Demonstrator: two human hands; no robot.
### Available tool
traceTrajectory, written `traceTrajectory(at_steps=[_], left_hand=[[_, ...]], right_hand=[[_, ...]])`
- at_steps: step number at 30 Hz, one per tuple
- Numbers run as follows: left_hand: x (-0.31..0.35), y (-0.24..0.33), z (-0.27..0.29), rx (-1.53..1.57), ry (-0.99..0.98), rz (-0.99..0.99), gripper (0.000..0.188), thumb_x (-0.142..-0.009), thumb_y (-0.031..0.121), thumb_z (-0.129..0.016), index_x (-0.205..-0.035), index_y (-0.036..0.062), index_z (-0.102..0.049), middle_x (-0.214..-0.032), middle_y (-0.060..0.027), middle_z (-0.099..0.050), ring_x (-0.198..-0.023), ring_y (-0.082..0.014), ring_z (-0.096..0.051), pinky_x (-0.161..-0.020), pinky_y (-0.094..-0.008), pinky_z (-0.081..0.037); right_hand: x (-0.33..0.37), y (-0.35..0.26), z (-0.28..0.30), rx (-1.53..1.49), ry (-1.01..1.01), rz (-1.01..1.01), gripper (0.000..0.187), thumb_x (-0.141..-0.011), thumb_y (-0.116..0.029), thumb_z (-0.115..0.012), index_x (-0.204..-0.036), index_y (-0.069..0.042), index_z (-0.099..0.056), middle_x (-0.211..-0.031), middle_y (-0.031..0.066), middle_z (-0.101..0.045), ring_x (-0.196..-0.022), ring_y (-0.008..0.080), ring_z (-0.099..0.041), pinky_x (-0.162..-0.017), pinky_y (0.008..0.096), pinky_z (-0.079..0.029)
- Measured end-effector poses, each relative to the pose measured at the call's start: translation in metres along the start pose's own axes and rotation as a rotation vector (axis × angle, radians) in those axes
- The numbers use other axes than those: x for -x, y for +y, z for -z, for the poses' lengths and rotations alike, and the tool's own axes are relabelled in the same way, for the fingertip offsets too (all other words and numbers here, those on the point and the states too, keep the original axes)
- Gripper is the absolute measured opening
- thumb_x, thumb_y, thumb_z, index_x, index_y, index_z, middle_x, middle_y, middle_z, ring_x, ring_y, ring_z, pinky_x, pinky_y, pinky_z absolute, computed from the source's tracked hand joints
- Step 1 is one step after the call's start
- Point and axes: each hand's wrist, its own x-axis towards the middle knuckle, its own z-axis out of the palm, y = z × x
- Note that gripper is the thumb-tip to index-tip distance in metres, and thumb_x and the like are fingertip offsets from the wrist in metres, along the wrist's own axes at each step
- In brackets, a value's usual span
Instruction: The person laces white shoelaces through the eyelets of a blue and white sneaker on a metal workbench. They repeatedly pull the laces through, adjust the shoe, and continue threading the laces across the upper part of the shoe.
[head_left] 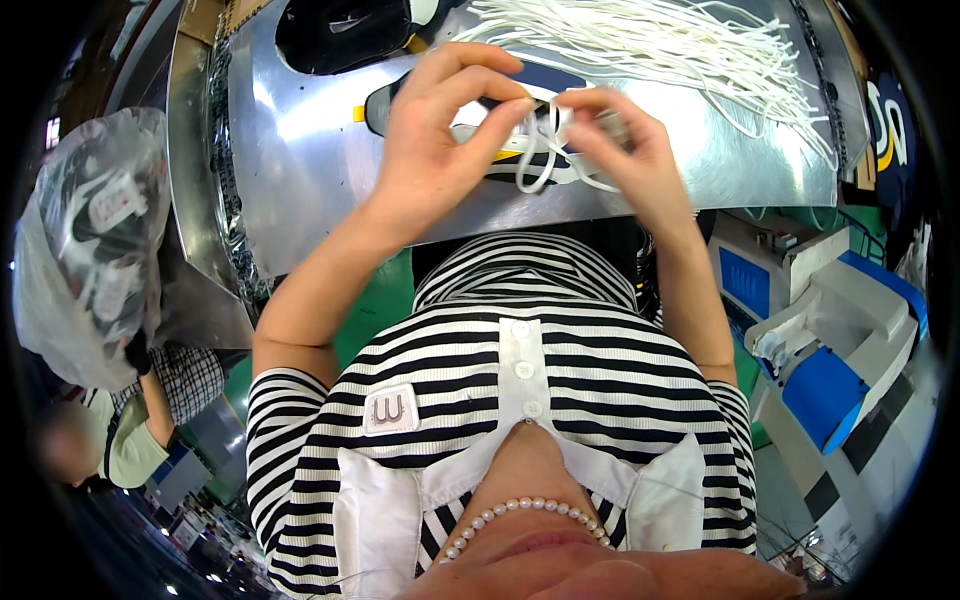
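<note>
A dark blue and white sneaker (pixel 378 108) with yellow accents lies on the metal worktable (pixel 300 180), partly hidden beneath my hands. White shoelace (pixel 523 178) hangs in a loop over its side. Above the sneaker, my left hand (pixel 440 125) pinches the shoelace between thumb and forefinger, its other fingers curled loosely. My right hand (pixel 630 145) grips another stretch of the same lace close by; its fingertips are slightly blurred. Between the two hands the lace crosses itself.
Many loose white laces (pixel 650 45) spread over the table's far right. A black shoe (pixel 345 35) sits at the far left. Off to the left, another person holds a clear plastic bag (pixel 95 230) of shoes. A blue and grey machine (pixel 830 350) stands at the right.
</note>
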Motion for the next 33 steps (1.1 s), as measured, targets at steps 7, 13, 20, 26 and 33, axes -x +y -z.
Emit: traceTrajectory(at_steps=[7, 13, 20, 26, 33], left_hand=[[0.013, -0.014, 0.001, -0.286, -0.06, 0.085, 0.011, -0.088, 0.008, -0.069, -0.097, 0.0036, -0.07, -0.1, -0.0055, -0.067, -0.089, -0.0143, -0.06, -0.077, -0.0278, -0.046], [-0.011, -0.044, -0.003, 0.611, -0.474, 1.17, 0.053, -0.096, 0.049, -0.058, -0.114, -0.0001, -0.065, -0.094, -0.0051, -0.068, -0.087, -0.0123, -0.062, -0.083, -0.0271, -0.05], [0.003, -0.031, -0.026, 0.477, -0.281, 1.079, 0.037, -0.089, 0.042, -0.068, -0.091, 0.0046, -0.07, -0.07, -0.0018, -0.063, -0.057, -0.0079, -0.051, -0.056, -0.0255, -0.042], [0.01, -0.021, -0.038, 0.392, -0.051, 0.945, 0.03, -0.086, 0.025, -0.074, -0.102, 0.0005, -0.07, -0.093, -0.0043, -0.07, -0.078, -0.01, -0.063, -0.068, -0.0256, -0.05], [0.016, -0.024, -0.038, 0.289, -0.04, 0.778, 0.03, -0.086, 0.022, -0.074, -0.104, -0.0013, -0.069, -0.095, -0.005, -0.072, -0.083, -0.011, -0.067, -0.072, -0.0253, -0.053]], right_hand=[[-0.01, 0.033, -0.014, -0.311, 0.063, -0.182, 0.02, -0.088, -0.011, -0.069, -0.105, -0.001, -0.066, -0.078, 0.0006, -0.064, -0.061, 0.0034, -0.052, -0.055, 0.0181, -0.041], [-0.019, 0.039, -0.026, -0.123, 0.164, -0.242, 0.038, -0.087, -0.007, -0.067, -0.121, 0.003, -0.055, -0.08, 0.0071, -0.068, -0.052, 0.0069, -0.052, -0.049, 0.0225, -0.043], [-0.019, 0.04, -0.024, 0.293, 0.147, -0.152, 0.042, -0.084, -0.011, -0.07, -0.121, -0.001, -0.052, -0.088, 0.0167, -0.07, -0.073, 0.0249, -0.066, -0.066, 0.0335, -0.05], [-0.012, 0.028, -0.019, 0.391, 0.043, -0.048, 0.037, -0.086, -0.014, -0.069, -0.116, 0.0, -0.052, -0.086, 0.0194, -0.068, -0.081, 0.0352, -0.066, -0.074, 0.0418, -0.051], [0.006, 0.016, -0.005, 0.482, 0.113, 0.205, 0.014, -0.091, -0.015, -0.062, -0.097, -0.003, -0.061, -0.081, 0.0117, -0.067, -0.075, 0.0308, -0.066, -0.067, 0.038, -0.052]])
